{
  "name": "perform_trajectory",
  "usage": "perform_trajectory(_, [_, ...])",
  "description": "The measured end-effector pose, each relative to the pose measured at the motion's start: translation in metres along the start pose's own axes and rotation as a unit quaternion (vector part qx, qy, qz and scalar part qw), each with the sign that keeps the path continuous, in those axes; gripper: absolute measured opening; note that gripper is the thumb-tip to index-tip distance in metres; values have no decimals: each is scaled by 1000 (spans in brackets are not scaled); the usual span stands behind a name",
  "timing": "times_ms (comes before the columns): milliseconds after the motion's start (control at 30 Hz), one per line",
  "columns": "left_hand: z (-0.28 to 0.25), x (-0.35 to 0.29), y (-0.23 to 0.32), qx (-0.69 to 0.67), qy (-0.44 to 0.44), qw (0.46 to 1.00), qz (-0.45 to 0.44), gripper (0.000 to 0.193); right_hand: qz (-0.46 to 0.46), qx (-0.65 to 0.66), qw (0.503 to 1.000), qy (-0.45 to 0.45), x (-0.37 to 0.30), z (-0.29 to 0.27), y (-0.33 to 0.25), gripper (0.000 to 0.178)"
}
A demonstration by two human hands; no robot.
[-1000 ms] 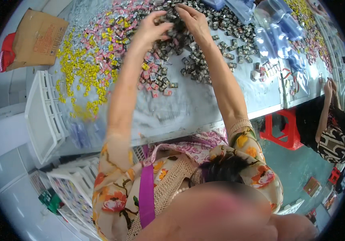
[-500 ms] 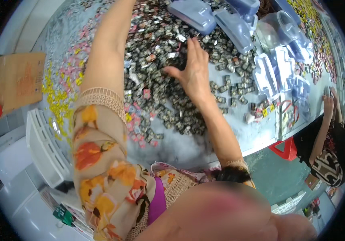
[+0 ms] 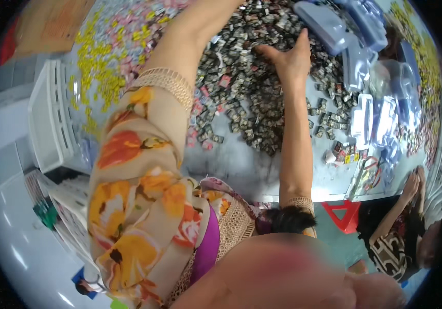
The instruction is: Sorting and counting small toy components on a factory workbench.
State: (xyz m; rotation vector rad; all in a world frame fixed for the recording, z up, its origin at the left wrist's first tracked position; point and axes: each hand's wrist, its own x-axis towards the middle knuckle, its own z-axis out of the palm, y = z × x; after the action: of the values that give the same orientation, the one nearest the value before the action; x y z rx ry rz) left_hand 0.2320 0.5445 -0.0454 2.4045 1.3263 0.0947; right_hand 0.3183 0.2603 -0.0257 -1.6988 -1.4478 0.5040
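A wide heap of small dark wrapped pieces (image 3: 254, 98) covers the middle of the pale table (image 3: 231, 167). My right hand (image 3: 294, 61) rests at the heap's right side, its thumb spread from its stretched fingers, apparently holding nothing. Across the heap's left side my left forearm (image 3: 200, 31) reaches away, and the hand at its end lies beyond the upper edge of the picture. Just past my right fingertips lies a blue-tinted clear plastic tub (image 3: 324, 27). A few pink pieces (image 3: 224, 81) are mixed in on the left.
Yellow pieces (image 3: 95, 77) and pink ones lie at the left. More clear tubs (image 3: 362, 119) and a small mixed pile (image 3: 347, 153) sit right. A white crate (image 3: 51, 118) and a cardboard box (image 3: 51, 26) flank the table. Another person's hands (image 3: 414, 183) and a red stool (image 3: 343, 216) are at the right.
The view has shifted, so the table's contents appear farther right. My right hand has moved farther out, toward the clear tubs. The left hand stays outside the picture.
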Motion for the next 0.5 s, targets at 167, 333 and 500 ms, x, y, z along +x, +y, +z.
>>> perform_trajectory(167, [-16, -48, 19, -83, -25, 996, -9, 51, 72, 101, 992, -20, 12, 11, -10, 119])
perform_trajectory(333, [-39, -115, 42, -236, -63, 970, 9, 41, 84, 368, 925, -34, 40, 34, -4, 67])
perform_trajectory(500, [-80, -203, 23, -402, -77, 913, 2, 32, 40, 489, 868, -81, 36, 38, -69, 61])
